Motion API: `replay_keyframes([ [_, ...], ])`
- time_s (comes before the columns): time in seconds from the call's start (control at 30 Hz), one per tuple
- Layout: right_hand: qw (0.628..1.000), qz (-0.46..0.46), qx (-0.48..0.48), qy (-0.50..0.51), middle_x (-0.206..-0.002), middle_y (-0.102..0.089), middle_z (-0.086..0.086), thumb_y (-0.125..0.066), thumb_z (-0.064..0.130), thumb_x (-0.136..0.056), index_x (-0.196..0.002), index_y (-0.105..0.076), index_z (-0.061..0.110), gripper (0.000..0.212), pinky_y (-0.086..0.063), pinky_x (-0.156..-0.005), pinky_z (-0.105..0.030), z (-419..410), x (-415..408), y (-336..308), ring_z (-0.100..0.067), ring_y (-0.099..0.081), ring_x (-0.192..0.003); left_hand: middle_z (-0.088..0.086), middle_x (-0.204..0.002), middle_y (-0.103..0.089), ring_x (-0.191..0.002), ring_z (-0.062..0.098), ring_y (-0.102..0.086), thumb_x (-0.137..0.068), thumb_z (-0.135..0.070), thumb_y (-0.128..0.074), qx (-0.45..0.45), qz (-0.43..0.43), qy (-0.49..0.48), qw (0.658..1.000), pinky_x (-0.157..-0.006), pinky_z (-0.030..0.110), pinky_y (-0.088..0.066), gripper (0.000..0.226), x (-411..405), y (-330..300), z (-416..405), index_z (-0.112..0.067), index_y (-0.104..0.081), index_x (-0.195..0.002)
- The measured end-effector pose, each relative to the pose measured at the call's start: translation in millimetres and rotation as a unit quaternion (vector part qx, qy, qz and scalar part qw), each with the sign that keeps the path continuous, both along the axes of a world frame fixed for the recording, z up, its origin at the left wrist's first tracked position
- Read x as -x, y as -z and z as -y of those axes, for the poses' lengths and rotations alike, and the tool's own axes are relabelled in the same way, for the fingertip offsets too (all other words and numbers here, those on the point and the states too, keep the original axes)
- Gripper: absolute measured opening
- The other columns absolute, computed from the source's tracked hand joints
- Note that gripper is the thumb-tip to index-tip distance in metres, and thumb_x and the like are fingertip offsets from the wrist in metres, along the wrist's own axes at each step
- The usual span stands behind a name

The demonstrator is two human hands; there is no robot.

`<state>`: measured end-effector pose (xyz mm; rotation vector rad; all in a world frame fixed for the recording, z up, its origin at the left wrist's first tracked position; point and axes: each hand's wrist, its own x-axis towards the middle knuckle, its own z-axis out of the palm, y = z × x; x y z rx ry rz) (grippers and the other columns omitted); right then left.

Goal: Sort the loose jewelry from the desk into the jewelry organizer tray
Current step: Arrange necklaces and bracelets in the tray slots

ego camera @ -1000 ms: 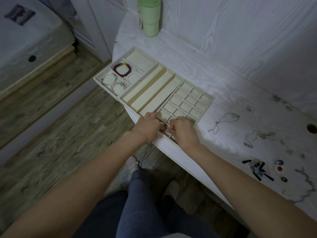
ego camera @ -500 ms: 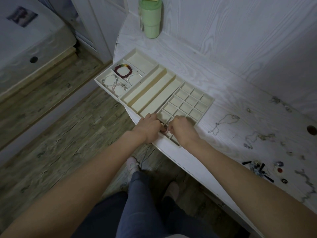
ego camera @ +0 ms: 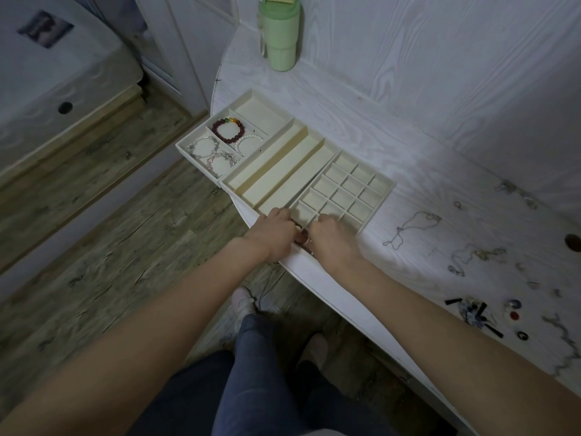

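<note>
Head view: no readable writing or brand anywhere; the green plastic tumbler (ego camera: 279, 39) standing at the far end of the white wood-grain desk (ego camera: 361, 127) is showing no legible label. The cream sectioned jewelry organizer tray (ego camera: 276, 165) is lying along the desk's near edge, its left end overhanging the floor. A dark red beaded bracelet (ego camera: 228, 131), a white pearl bracelet (ego camera: 248, 142) and silver chain bracelets (ego camera: 211, 152) are sitting in its left compartments; the long slots and most grid cells are showing bare lining. Left hand (ego camera: 275, 236) and right hand (ego camera: 333, 242) are curling knuckles-up, close together at the tray's near grid corner; something small is sitting between them, but I cannot tell what, or which hand is gripping it. Loose silver chain necklaces (ego camera: 412, 226) and small dark pieces (ego camera: 481, 313) are lying on the desk to the right. Versus the earlier frames, both hands are staying at that same corner, barely shifting.
</note>
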<state>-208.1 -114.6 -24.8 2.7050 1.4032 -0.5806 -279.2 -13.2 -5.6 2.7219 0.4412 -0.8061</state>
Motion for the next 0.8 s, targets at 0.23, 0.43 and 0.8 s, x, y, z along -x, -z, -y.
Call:
replay_keyframes([
  [0.23,0.998,-0.003,-0.032,0.046,-0.113,-0.058,-0.012,-0.054,0.007,-0.093,-0.109,-0.063,0.007,0.018,-0.034,-0.067,-0.029,0,3,5,-0.027,-0.060,-0.100,0.013,-0.130,-0.037,-0.123,0.029,-0.032,-0.090,-0.001,-0.040,-0.010,-0.002,0.002,1.000,-0.094,0.035,-0.031,0.048,1,-6,0,-0.018,-0.051,-0.133],
  [0.43,0.990,-0.080,-0.072,0.088,-0.083,-0.066,-0.008,-0.061,0.005,-0.086,-0.078,-0.070,0.007,0.012,-0.047,-0.068,-0.030,4,-8,18,-0.023,-0.062,-0.083,0.013,-0.131,-0.037,-0.123,0.029,-0.032,-0.091,-0.002,-0.038,-0.018,-0.005,0.010,1.000,-0.095,0.035,-0.031,0.049,1,-6,-2,-0.018,-0.049,-0.136],
  [0.8,0.984,-0.105,-0.099,0.103,-0.084,-0.067,-0.009,-0.067,0.003,-0.084,-0.078,-0.069,0.006,0.007,-0.053,-0.076,-0.037,4,-9,21,-0.021,-0.062,-0.081,0.010,-0.128,-0.038,-0.123,0.027,-0.031,-0.090,-0.001,-0.040,-0.012,0.003,0.018,1.000,-0.095,0.034,-0.030,0.053,1,-4,4,-0.023,-0.048,-0.137],
])
